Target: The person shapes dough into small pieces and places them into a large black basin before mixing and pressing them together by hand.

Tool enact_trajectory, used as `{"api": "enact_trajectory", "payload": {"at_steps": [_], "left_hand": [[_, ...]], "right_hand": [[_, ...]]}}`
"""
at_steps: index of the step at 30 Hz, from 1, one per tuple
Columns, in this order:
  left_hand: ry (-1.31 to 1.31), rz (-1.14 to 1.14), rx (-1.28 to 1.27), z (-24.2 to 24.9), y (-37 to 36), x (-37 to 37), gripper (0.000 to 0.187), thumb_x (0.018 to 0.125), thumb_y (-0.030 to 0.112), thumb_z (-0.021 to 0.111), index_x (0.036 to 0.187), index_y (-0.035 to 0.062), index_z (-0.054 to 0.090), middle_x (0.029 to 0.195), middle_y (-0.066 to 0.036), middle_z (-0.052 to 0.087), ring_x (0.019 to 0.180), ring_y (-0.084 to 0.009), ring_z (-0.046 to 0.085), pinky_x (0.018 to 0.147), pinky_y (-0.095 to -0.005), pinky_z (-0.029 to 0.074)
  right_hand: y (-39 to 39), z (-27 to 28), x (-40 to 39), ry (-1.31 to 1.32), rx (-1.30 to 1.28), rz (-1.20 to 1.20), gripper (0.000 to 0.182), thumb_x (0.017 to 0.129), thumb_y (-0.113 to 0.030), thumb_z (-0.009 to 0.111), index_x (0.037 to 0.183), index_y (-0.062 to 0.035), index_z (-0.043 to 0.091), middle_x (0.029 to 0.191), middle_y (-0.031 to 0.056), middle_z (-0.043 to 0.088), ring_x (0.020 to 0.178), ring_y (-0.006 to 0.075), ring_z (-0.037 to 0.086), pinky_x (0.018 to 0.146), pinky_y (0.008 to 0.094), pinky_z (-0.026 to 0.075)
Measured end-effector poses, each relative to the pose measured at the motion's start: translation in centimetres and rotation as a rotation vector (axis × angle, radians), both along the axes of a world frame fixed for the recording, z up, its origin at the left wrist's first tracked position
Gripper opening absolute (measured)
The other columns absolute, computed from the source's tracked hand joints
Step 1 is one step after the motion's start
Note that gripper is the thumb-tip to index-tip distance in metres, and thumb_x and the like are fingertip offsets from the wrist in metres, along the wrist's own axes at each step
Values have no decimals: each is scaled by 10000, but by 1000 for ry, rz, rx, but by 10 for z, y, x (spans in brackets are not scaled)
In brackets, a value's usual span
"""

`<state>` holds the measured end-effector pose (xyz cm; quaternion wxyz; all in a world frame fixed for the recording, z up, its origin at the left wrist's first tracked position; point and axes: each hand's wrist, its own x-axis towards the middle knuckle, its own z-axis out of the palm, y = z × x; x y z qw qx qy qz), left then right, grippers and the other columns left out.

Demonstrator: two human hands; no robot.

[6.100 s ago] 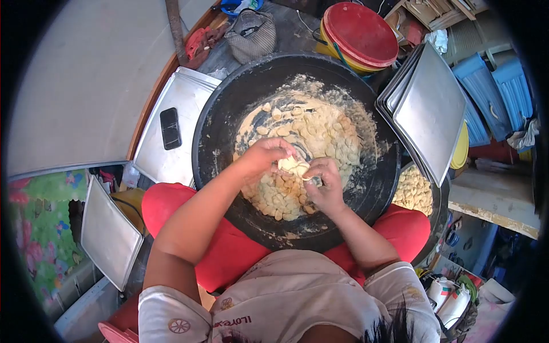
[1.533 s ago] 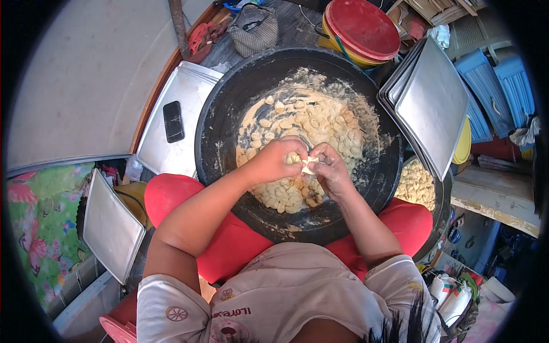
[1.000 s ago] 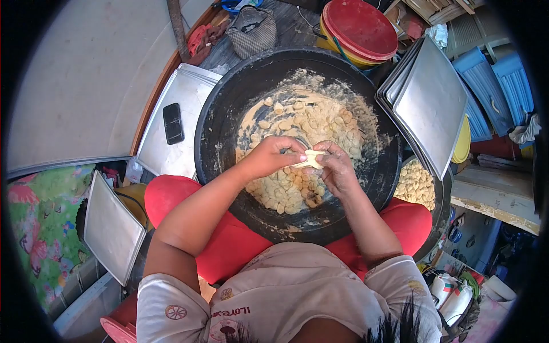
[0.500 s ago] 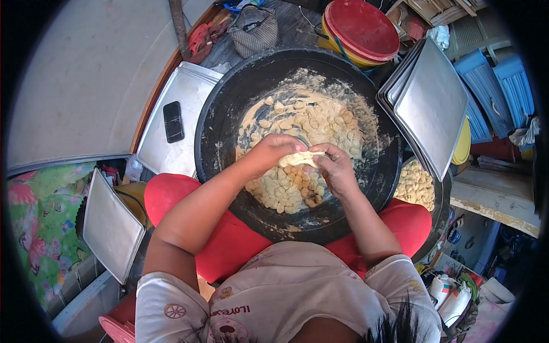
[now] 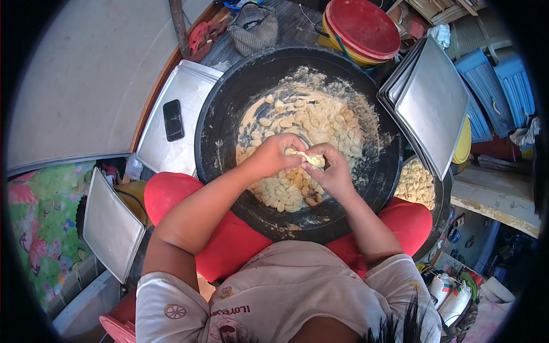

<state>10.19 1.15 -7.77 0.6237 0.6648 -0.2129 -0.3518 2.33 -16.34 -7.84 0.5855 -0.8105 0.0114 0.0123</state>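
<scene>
Between my two hands is a pale yellow piece of dough (image 5: 315, 160), held over the middle of a wide black basin (image 5: 226, 103). My left hand (image 5: 275, 155) is closed on the dough's left end, fingers and thumb pinching it. On the other end, my right hand (image 5: 333, 167) grips with thumb and fingers. Below them, the basin holds many small flattened dough pieces (image 5: 280, 194), pale to brownish, among loose flour (image 5: 320, 91). My hands hide part of the pieces.
A phone (image 5: 173, 120) lies on metal trays (image 5: 197, 86) at the left. Stacked metal sheets (image 5: 432, 97) lean against the basin's right rim. A second tub of dough pieces (image 5: 416, 186) stands beneath them. Behind are a red-lidded yellow bucket (image 5: 363, 28) and a checked bag (image 5: 253, 28).
The dough was stretched lengthwise between my hands; now it is shorter and bunched. My hands have come closer together, the right one moving slightly left.
</scene>
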Motion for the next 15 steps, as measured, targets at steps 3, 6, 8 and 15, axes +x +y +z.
{"api": "enact_trajectory", "payload": {"at_steps": [3,6,8,15], "left_hand": [[301,21,-72,3,-1,1,77,783,-4,615,853,-15,586,817,-89,604,665,-131,576,532,-252,456],[380,8,-97,-1,0,1,67,779,-27,604,841,-20,580,793,-89,600,628,-126,569,500,-244,444],[404,-12,-88,-6,1,-1,83,774,-33,604,853,-23,579,790,-87,600,625,-127,570,503,-243,445],[323,-38,11,-7,0,4,93,771,-37,589,854,1,573,781,-74,593,598,-114,557,475,-231,428]], "right_hand": [[1,3,-1,-68,-38,9,225,704,-36,729,889,-32,601,896,82,610,860,187,587,787,292,448],[-3,4,-1,-80,-12,31,192,684,-11,712,844,-25,606,869,85,614,839,197,594,776,293,451],[-4,3,-3,-89,4,55,186,672,2,701,830,-24,607,852,82,617,829,196,596,770,293,453],[-3,1,0,-11,-49,-88,127,691,15,671,769,-17,576,784,71,606,703,152,603,647,272,494]]}}
